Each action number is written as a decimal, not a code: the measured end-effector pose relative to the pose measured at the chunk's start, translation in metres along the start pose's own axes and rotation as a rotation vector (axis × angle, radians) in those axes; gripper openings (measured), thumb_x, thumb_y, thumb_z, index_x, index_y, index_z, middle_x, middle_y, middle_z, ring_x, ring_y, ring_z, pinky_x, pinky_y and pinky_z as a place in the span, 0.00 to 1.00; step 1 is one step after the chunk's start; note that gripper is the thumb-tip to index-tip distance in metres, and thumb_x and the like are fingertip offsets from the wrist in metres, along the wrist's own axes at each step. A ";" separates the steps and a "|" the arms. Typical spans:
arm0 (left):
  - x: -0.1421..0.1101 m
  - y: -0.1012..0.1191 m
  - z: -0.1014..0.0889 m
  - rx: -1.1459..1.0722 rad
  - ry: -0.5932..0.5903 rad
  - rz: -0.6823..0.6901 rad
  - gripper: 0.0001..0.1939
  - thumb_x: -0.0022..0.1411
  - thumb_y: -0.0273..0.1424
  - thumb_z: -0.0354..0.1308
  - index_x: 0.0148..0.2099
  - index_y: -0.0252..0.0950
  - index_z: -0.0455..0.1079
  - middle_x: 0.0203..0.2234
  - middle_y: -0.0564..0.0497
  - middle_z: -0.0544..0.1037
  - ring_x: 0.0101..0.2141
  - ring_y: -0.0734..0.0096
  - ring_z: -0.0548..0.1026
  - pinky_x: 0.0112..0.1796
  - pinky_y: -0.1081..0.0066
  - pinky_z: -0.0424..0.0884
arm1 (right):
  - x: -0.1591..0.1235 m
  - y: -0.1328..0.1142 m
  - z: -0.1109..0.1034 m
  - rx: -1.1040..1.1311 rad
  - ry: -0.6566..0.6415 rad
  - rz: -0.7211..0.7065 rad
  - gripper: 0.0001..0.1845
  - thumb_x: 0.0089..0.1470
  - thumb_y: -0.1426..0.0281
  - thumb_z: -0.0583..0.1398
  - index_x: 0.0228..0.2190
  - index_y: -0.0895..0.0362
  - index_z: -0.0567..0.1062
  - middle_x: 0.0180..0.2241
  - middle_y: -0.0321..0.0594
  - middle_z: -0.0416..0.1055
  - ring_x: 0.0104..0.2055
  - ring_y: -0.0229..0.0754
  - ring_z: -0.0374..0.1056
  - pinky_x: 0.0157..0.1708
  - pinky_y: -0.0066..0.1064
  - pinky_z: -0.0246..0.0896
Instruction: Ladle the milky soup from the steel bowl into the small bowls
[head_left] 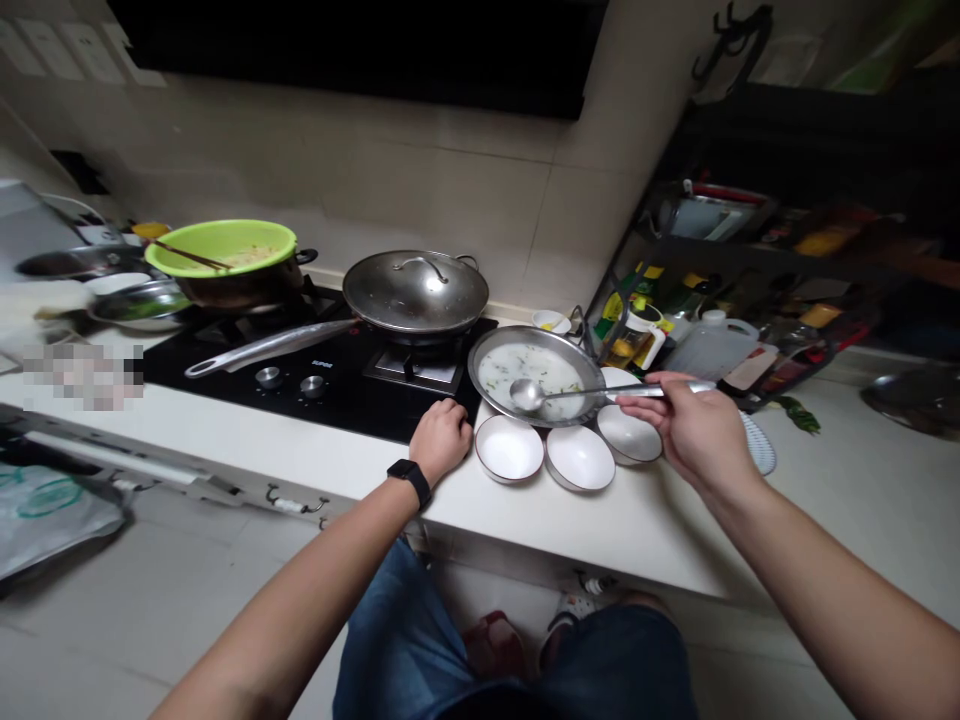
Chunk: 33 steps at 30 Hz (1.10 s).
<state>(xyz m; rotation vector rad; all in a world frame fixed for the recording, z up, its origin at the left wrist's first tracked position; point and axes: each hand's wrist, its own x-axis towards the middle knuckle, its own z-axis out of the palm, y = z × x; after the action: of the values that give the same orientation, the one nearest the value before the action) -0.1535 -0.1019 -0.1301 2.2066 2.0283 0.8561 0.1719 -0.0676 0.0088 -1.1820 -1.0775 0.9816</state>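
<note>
My right hand [694,428] grips the handle of a metal ladle [529,394], whose bowl hangs over a steel basin [484,358] of whitish soup with green bits. Three white bowls stand in front of the basin: the left bowl [509,448], the middle bowl [579,458] and the right bowl [628,432]. My left hand [441,438], with a black watch on the wrist, rests curled on the counter edge just left of the bowls, beside the black hob; nothing shows in it.
A lidded wok [415,292] with a long handle sits on the black hob [330,372]. A green bowl [222,246] rests on a pot at the back left. A rack [720,300] of bottles and jars stands at the right. The white counter [862,500] extends rightward.
</note>
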 end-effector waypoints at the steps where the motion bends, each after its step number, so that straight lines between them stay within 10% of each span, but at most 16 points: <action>1: 0.000 0.000 0.000 -0.001 0.000 0.002 0.09 0.67 0.26 0.54 0.40 0.39 0.76 0.41 0.44 0.78 0.45 0.56 0.74 0.51 0.59 0.72 | 0.008 0.001 0.002 -0.015 0.021 -0.037 0.14 0.60 0.58 0.67 0.35 0.54 0.73 0.22 0.39 0.78 0.30 0.49 0.84 0.34 0.37 0.84; 6: 0.000 0.000 0.000 -0.005 0.000 -0.005 0.09 0.67 0.26 0.54 0.40 0.39 0.76 0.41 0.44 0.78 0.45 0.57 0.74 0.51 0.59 0.72 | 0.028 0.014 0.007 -0.297 -0.127 -0.408 0.17 0.65 0.52 0.62 0.42 0.53 0.75 0.31 0.41 0.82 0.36 0.49 0.84 0.42 0.43 0.83; 15: 0.000 0.000 0.000 -0.008 -0.007 -0.007 0.09 0.68 0.26 0.54 0.40 0.38 0.76 0.41 0.44 0.78 0.45 0.57 0.74 0.51 0.59 0.72 | 0.019 0.026 -0.013 -0.955 -0.555 -1.284 0.14 0.65 0.74 0.60 0.50 0.55 0.80 0.53 0.52 0.82 0.52 0.51 0.81 0.52 0.43 0.79; 20: 0.000 -0.001 0.001 -0.010 0.001 -0.003 0.09 0.67 0.26 0.54 0.41 0.38 0.76 0.41 0.44 0.78 0.45 0.57 0.74 0.51 0.59 0.72 | 0.016 0.027 -0.013 -0.950 -0.490 -1.234 0.12 0.68 0.73 0.58 0.48 0.56 0.80 0.49 0.52 0.83 0.49 0.52 0.82 0.48 0.44 0.81; 26: 0.000 0.000 0.000 0.002 -0.003 0.000 0.09 0.67 0.26 0.54 0.40 0.38 0.76 0.40 0.44 0.78 0.45 0.56 0.74 0.50 0.58 0.72 | -0.033 0.002 -0.014 -0.497 -0.203 -0.722 0.12 0.73 0.64 0.56 0.48 0.52 0.78 0.38 0.44 0.85 0.40 0.50 0.84 0.43 0.42 0.82; 33: 0.000 0.000 0.000 0.007 -0.007 0.004 0.09 0.68 0.26 0.54 0.39 0.37 0.76 0.40 0.44 0.78 0.44 0.56 0.73 0.50 0.58 0.72 | -0.092 -0.007 -0.016 -0.588 -0.529 -0.911 0.12 0.70 0.74 0.57 0.47 0.52 0.79 0.39 0.43 0.85 0.40 0.46 0.84 0.43 0.34 0.82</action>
<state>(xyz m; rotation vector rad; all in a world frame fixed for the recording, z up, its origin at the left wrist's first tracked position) -0.1534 -0.1018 -0.1297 2.2140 2.0277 0.8421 0.1677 -0.1607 0.0037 -0.7001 -2.1701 0.2324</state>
